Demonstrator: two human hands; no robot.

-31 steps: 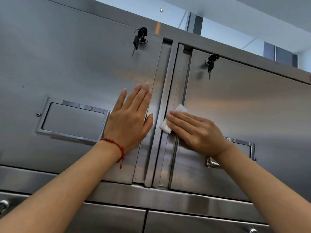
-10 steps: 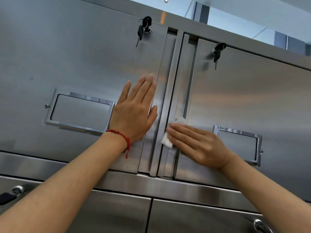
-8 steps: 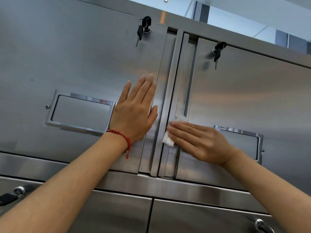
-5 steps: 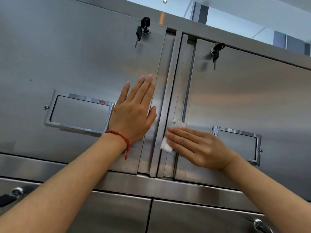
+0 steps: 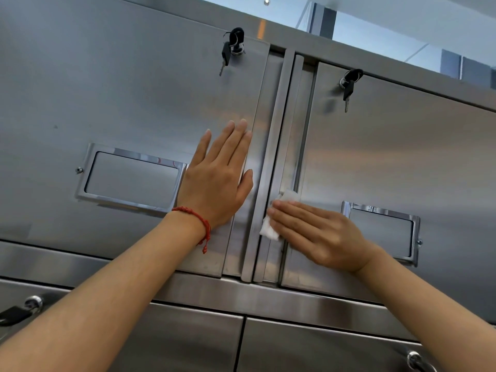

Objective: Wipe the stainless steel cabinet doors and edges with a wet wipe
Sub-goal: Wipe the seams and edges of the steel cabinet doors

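Note:
Two stainless steel cabinet doors fill the view: the left door (image 5: 128, 98) and the right door (image 5: 402, 157), with a vertical edge strip (image 5: 276, 135) between them. My left hand (image 5: 217, 181) lies flat and open on the left door, a red cord at its wrist. My right hand (image 5: 319, 234) presses a folded white wet wipe (image 5: 279, 213) against the inner edge of the right door, low on the strip. Most of the wipe is hidden under my fingers.
Each door has a recessed handle frame, on the left door (image 5: 131, 178) and the right door (image 5: 383, 232), and a lock with hanging keys (image 5: 232, 47), (image 5: 349, 84). A horizontal rail (image 5: 241, 294) runs below, with lower doors and their locks (image 5: 32, 303) beneath.
Over three seconds my right hand with the wipe has slid down the edge strip. In the last second it shifted up and down only slightly. My left hand has stayed flat on the left door.

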